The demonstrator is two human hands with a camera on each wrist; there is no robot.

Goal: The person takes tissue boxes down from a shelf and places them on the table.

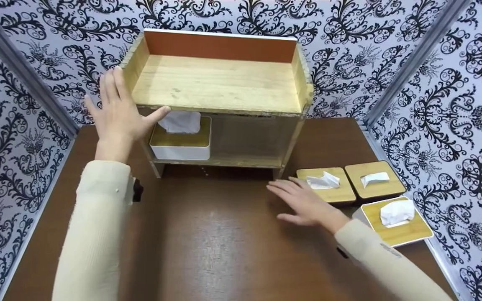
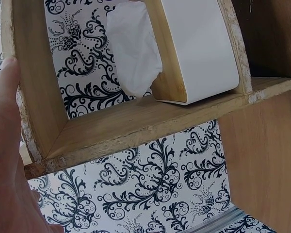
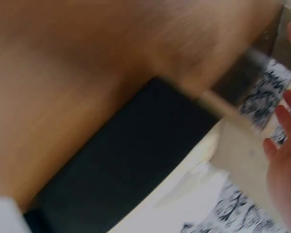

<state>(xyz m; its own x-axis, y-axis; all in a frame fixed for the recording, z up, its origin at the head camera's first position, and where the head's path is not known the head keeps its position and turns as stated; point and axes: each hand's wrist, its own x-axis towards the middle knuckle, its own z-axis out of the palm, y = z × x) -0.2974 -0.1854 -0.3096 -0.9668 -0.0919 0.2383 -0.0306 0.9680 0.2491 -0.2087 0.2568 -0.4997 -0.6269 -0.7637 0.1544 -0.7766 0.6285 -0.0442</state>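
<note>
A small wooden shelf (image 1: pixel 220 83) stands at the back of the table, its top board bare. My left hand (image 1: pixel 117 110) rests against its upper left corner, fingers spread and straight, thumb along the front edge. Inside the lower compartment, at the left, sits a white tissue box (image 1: pixel 181 152) with a wooden lid and a tissue sticking out; the left wrist view also shows its white side (image 2: pixel 201 48). My right hand (image 1: pixel 301 202) hovers over the table with fingers stretched out, holding nothing. Just beyond it is a black tissue box (image 1: pixel 337 195) with a wooden lid.
A second dark tissue box (image 1: pixel 377 190) stands beside the first, at the right. In front of it is a white tissue box (image 1: pixel 416 225) near the table's right edge. Patterned walls (image 1: pixel 454 125) enclose the brown table (image 1: pixel 211 234) at the back and sides.
</note>
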